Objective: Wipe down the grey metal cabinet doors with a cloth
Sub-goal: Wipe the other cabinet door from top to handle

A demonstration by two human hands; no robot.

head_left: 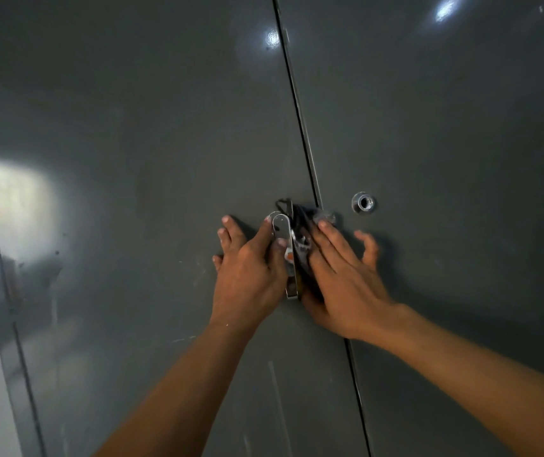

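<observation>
Cloth (303, 219), dark, limp, likely bunches against the chrome handle (280, 229); right hand (343, 285) presses it flat with straight fingers, while left hand (247, 275), fingers spread, seemingly braces the left door (132, 159).

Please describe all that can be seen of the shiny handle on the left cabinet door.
The handle is a slim flat lever, apparently polished chrome, with a rounded top end. It stands nearly upright on the left door, close to the seam between the doors. A small orange and white mark shows near its middle. The left hand lays its thumb on it; the right hand presses a dark cloth against its right side.
</observation>
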